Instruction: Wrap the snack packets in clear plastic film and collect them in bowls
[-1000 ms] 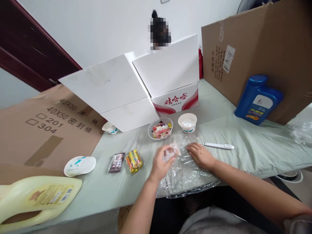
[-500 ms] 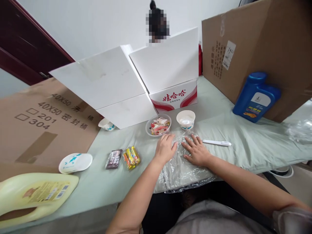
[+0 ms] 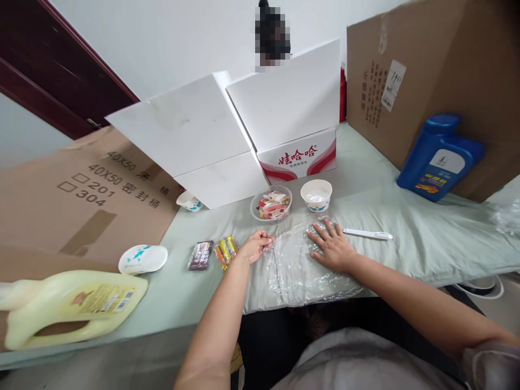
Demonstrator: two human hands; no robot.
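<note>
- Clear film point(image 3: 292, 273), one wrinkled sheet: spread on the pale green cloth point(image 3: 422, 252), below the two bowls, reaching the near edge.
- Left hand point(image 3: 255, 246), one: closed, thumb and fingertips apparently pinching the film's upper left edge; exact hold too fine to tell.
- Right hand point(image 3: 333, 249), one: palm down, fingers spread, gripping nothing; pressing on the film's right part.
- Step in hand, by judgement: drawing the sheet flat between both hands.
- Advised: right palm as a firm anchor, weight spread across all fingers; left pull low, slow and sideways, close to the cloth, to ease out creases without tearing.
- Pinch: best at the very edge, for an even line of tension.
- Paper bowl point(image 3: 316, 205), one: upright, just beyond the film; best left unbumped.
- Clear bowl point(image 3: 254, 210), one: holding wrapped packets point(image 3: 273, 209); left of the paper bowl.
- White slim tool point(image 3: 368, 234), one: just beside the right fingers; caution against sliding that way.
- Yellow packets point(image 3: 226, 250), one bundle: near the left wrist; clearance needed on a longer pull.
</note>
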